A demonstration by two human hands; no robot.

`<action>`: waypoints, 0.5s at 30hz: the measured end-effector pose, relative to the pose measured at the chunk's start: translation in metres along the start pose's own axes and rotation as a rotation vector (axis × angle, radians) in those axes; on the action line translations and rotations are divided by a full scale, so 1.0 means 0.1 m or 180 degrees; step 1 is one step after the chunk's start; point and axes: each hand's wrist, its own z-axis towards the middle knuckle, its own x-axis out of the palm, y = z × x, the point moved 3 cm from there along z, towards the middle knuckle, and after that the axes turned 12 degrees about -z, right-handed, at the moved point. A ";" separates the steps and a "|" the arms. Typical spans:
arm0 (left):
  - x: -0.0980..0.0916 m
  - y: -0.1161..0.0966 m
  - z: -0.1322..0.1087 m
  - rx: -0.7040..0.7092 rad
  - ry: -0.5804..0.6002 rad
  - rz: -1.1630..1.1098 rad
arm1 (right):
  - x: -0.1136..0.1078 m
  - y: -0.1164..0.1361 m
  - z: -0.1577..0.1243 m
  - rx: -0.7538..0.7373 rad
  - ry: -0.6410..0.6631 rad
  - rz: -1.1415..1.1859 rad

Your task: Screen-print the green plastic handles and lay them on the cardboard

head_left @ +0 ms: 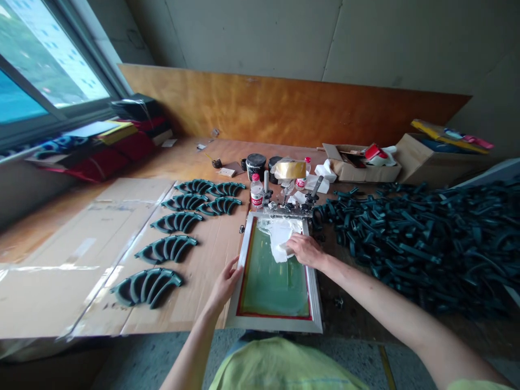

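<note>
A screen-printing frame (317, 319) with a silver rim and green mesh lies in front of me. My right hand (306, 250) is closed on a white piece of what looks like tissue (280, 241), pressed to the upper right of the mesh. White smears surround the tissue, partly covered by it. Along the frame's left rim rests my left hand (227, 281), its fingers stretched out and touching the edge. A metal clamp (286, 210) with two upright posts stands at the frame's far end.
Dark green curved parts (148, 287) sit in fanned groups on cardboard (93, 249) at left. A large heap of similar parts (406, 238) covers the right side. Behind the clamp are a bottle (256, 190), a black tub (255, 166) and an open carton (365, 172).
</note>
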 end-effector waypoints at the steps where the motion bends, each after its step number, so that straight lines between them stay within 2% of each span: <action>1: 0.00 0.01 0.00 0.0021 -0.0009 0.0042 | -0.03 0.00 -0.06 -0.0166 0.0019 0.0043; 4: -0.01 0.02 0.01 0.0083 -0.0086 0.0163 | -0.14 -0.06 -0.08 -0.0377 0.0111 0.0202; 6: 0.00 0.01 0.00 0.0100 -0.0140 0.0173 | -0.16 -0.10 0.01 -0.0167 -0.0006 0.0226; 9: 0.01 -0.01 -0.01 0.0112 -0.0190 0.0140 | -0.06 -0.02 0.03 0.0194 -0.0433 0.0095; 12: 0.02 -0.02 -0.02 0.0131 -0.0203 0.0144 | 0.08 0.14 -0.14 0.0017 -0.0592 0.0066; 15: 0.03 -0.04 -0.04 0.0084 -0.0229 0.0141 | 0.07 0.13 -0.22 -0.0148 -0.0532 0.0266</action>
